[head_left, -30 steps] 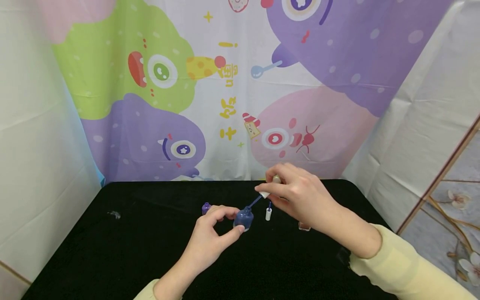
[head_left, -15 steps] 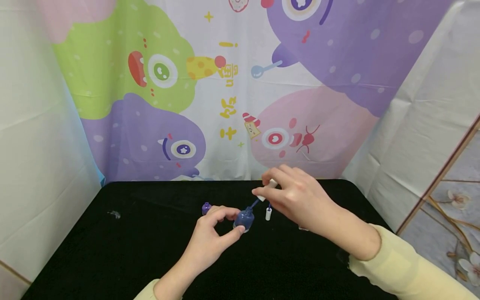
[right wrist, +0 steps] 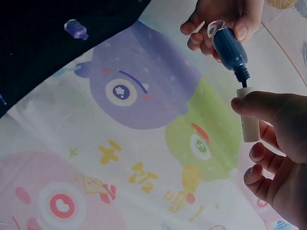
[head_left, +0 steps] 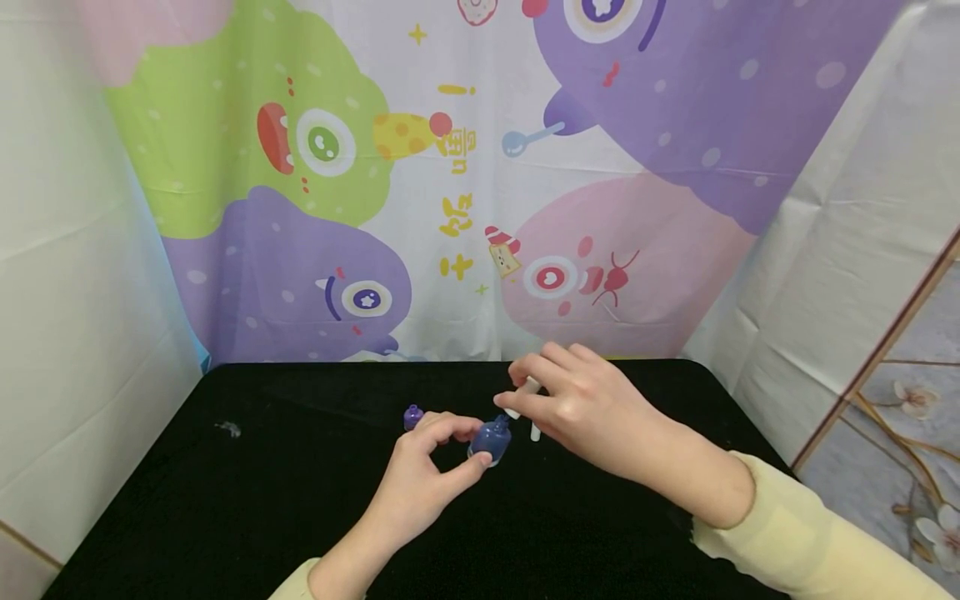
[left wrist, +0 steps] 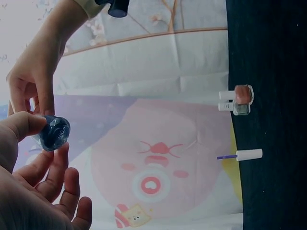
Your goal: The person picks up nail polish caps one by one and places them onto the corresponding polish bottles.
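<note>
Between its thumb and fingers my left hand (head_left: 423, 471) pinches a small blue nail polish bottle (head_left: 491, 440), held tilted above the black table. My right hand (head_left: 588, 408) grips the white brush cap (right wrist: 248, 117) just up and to the right of the bottle's neck. In the right wrist view the dark brush stem runs from the cap into the threaded neck of the bottle (right wrist: 230, 48), and a short gap separates cap and neck. The bottle's base faces the camera in the left wrist view, where the cap is hidden.
A purple uncapped bottle (head_left: 412, 417) stands behind my left hand. Another white brush cap (left wrist: 249, 154) with a purple brush lies on the black table (head_left: 262, 483). Two capped bottles, one brownish-pink (left wrist: 243, 95) and one clear-looking (left wrist: 241, 109), are side by side. A printed curtain (head_left: 450, 317) hangs behind.
My right hand has moved down and left, bringing the white cap closer to the blue bottle's neck as the brush slid further in. The left hand has stayed nearly still.
</note>
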A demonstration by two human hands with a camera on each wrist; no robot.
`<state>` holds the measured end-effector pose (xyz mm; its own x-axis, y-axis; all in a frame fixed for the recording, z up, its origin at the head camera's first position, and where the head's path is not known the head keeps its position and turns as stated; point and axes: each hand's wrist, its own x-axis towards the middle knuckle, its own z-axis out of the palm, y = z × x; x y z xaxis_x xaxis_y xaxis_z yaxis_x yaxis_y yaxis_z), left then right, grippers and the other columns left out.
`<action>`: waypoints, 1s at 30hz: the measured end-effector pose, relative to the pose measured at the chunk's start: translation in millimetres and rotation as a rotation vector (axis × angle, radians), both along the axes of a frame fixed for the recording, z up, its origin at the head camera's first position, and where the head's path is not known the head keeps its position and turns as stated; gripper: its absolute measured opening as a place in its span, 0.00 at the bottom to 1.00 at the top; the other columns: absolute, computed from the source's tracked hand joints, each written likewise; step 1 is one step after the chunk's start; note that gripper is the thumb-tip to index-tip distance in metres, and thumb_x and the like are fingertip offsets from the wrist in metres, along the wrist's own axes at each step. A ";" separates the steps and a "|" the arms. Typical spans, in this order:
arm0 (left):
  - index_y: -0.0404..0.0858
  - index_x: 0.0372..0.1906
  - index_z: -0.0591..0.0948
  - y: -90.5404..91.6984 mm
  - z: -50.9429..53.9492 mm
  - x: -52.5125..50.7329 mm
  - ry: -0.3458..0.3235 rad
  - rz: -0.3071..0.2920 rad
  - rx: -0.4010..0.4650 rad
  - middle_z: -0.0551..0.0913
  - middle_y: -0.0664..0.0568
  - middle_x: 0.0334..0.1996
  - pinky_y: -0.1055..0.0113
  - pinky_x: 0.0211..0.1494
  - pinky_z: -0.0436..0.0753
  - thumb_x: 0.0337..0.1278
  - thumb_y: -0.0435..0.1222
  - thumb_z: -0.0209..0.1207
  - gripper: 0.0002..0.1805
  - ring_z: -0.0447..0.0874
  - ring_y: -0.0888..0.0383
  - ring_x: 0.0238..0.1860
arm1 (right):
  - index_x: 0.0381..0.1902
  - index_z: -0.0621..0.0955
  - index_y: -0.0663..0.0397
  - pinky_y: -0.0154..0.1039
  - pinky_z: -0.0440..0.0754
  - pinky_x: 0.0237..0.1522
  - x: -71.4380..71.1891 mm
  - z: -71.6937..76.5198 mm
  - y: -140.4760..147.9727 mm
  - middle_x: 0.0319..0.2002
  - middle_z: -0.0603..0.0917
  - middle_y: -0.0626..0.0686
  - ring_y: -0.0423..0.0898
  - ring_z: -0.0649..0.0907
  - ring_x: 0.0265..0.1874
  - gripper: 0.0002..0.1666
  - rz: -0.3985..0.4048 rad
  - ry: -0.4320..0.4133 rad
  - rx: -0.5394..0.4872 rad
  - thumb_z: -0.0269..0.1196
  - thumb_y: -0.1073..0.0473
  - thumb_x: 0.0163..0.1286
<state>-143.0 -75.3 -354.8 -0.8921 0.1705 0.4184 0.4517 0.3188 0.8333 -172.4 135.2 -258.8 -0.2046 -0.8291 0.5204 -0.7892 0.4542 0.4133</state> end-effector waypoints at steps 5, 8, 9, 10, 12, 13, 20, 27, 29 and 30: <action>0.51 0.42 0.82 -0.1 0.3 0.0 0.011 -0.004 -0.002 0.80 0.64 0.37 0.63 0.47 0.72 0.47 0.38 0.68 0.14 0.76 0.60 0.43 | 0.40 0.85 0.45 0.35 0.75 0.33 0.0 -1.5 -1.8 0.39 0.80 0.47 0.43 0.77 0.35 0.18 0.029 -0.023 0.009 0.73 0.62 0.48; 0.51 0.42 0.82 0.0 0.2 0.1 0.017 -0.006 -0.005 0.80 0.64 0.37 0.64 0.47 0.72 0.47 0.38 0.68 0.14 0.76 0.61 0.43 | 0.41 0.85 0.45 0.35 0.75 0.34 -0.1 -2.1 -2.3 0.39 0.80 0.47 0.43 0.77 0.36 0.19 0.047 -0.032 0.014 0.72 0.64 0.48; 0.51 0.42 0.82 0.1 0.3 0.2 0.017 -0.006 -0.006 0.80 0.64 0.37 0.64 0.47 0.72 0.47 0.38 0.68 0.14 0.76 0.62 0.43 | 0.42 0.85 0.45 0.35 0.75 0.35 -0.1 -2.2 -2.3 0.39 0.80 0.46 0.43 0.77 0.37 0.19 0.049 -0.037 0.015 0.71 0.64 0.49; 0.51 0.42 0.82 0.1 0.4 0.3 0.018 -0.006 -0.007 0.80 0.64 0.37 0.64 0.47 0.72 0.47 0.38 0.68 0.14 0.75 0.62 0.43 | 0.42 0.84 0.45 0.35 0.75 0.35 -0.4 -2.5 -2.0 0.39 0.80 0.46 0.43 0.78 0.37 0.20 0.057 -0.050 0.010 0.71 0.64 0.49; 0.51 0.42 0.82 -0.1 0.8 0.6 0.018 -0.006 -0.006 0.80 0.64 0.37 0.64 0.47 0.72 0.47 0.38 0.68 0.14 0.75 0.62 0.43 | 0.44 0.84 0.46 0.36 0.76 0.35 -2.6 -3.6 -1.1 0.39 0.80 0.47 0.43 0.78 0.37 0.23 0.088 -0.067 -0.009 0.72 0.65 0.48; 0.52 0.42 0.82 -0.2 1.1 0.7 0.016 -0.006 -0.005 0.80 0.64 0.37 0.64 0.47 0.72 0.47 0.38 0.68 0.14 0.75 0.62 0.43 | 0.45 0.83 0.46 0.36 0.76 0.35 -3.8 -4.1 -0.5 0.40 0.80 0.47 0.43 0.78 0.38 0.24 0.103 -0.083 -0.020 0.72 0.65 0.48; 0.52 0.43 0.82 -1.0 2.5 1.5 -0.001 -0.015 0.002 0.80 0.64 0.37 0.63 0.46 0.71 0.48 0.38 0.67 0.14 0.75 0.57 0.44 | 0.48 0.81 0.46 0.35 0.76 0.39 -12.1 -3.9 5.1 0.43 0.80 0.45 0.40 0.77 0.39 0.23 0.202 -0.327 -0.095 0.72 0.62 0.52; 0.52 0.43 0.82 -0.5 3.7 2.1 0.009 -0.014 0.004 0.80 0.64 0.38 0.63 0.46 0.71 0.48 0.38 0.67 0.14 0.76 0.57 0.44 | 0.49 0.80 0.48 0.32 0.78 0.39 -16.6 -4.9 7.1 0.44 0.80 0.43 0.36 0.76 0.38 0.20 0.262 -0.682 -0.214 0.69 0.62 0.57; 0.51 0.43 0.82 -0.3 3.8 2.4 0.020 -0.016 0.010 0.81 0.64 0.38 0.63 0.46 0.71 0.48 0.38 0.67 0.14 0.76 0.56 0.44 | 0.49 0.80 0.48 0.32 0.77 0.37 -16.9 -6.3 7.0 0.43 0.81 0.42 0.36 0.76 0.36 0.20 0.260 -0.740 -0.250 0.69 0.61 0.58; 0.51 0.43 0.82 -0.2 3.8 2.6 0.026 -0.019 0.015 0.81 0.63 0.38 0.63 0.46 0.71 0.48 0.38 0.67 0.14 0.76 0.55 0.44 | 0.50 0.80 0.47 0.32 0.76 0.36 -17.0 -7.0 7.0 0.43 0.81 0.41 0.36 0.75 0.34 0.20 0.256 -0.759 -0.269 0.69 0.60 0.58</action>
<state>-140.4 -75.5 -351.0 -0.8778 0.1807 0.4437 0.4787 0.2973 0.8261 -189.3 142.2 -265.8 -0.4013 -0.7650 0.5037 -0.9010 0.2306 -0.3676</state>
